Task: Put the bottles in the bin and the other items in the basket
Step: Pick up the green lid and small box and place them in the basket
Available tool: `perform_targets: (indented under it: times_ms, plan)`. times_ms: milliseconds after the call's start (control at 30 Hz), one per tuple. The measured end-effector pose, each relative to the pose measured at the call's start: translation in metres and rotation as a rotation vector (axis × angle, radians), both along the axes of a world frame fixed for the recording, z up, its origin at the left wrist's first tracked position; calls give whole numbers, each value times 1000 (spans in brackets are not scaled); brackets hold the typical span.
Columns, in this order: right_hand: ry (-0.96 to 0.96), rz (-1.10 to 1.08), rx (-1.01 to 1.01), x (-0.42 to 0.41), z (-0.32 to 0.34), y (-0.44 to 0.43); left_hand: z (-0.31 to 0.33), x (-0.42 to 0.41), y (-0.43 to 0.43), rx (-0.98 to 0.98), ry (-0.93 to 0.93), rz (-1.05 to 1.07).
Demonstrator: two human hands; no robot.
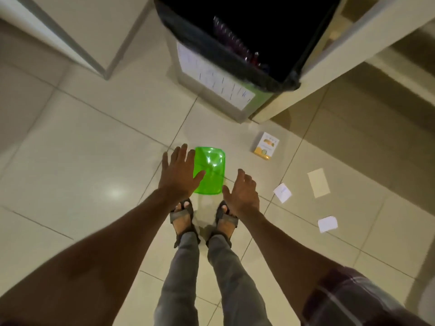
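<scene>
Both my hands hold nothing. My left hand is spread flat over the green basket, and my right hand hangs loose beside it, I think ready to grab things. The basket sits on the floor by my toes. Its long side points to the bin. A box and papers lie to its right.

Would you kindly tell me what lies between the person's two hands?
In the head view, the near end of the translucent green plastic basket shows between the left hand and the right hand; neither hand grips it.
</scene>
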State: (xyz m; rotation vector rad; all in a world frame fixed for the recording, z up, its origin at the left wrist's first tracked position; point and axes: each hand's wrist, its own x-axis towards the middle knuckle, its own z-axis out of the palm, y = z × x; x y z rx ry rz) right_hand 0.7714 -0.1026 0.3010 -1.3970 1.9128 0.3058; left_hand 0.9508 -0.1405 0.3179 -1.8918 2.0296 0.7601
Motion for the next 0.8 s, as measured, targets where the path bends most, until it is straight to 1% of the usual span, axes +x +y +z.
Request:
perform_targets:
  times_ms: [100, 300, 433, 600, 800]
  plan:
    - [7, 43, 57, 1, -67, -1, -61, 7, 4, 32, 38, 20]
    - [-27, -36, 51, -4, -195, -5, -191, 26, 5, 82, 35, 100]
    - [-31, -37, 102, -8, -264, -10, -262, 28, 12, 103, 47, 120]
    - [-45, -102, 137, -6, -329, -12, -327, 23, 24, 119, 79, 144]
    - [-35, -216, 82, -4, -382, -16, -374, 20, 28, 105, 113, 175]
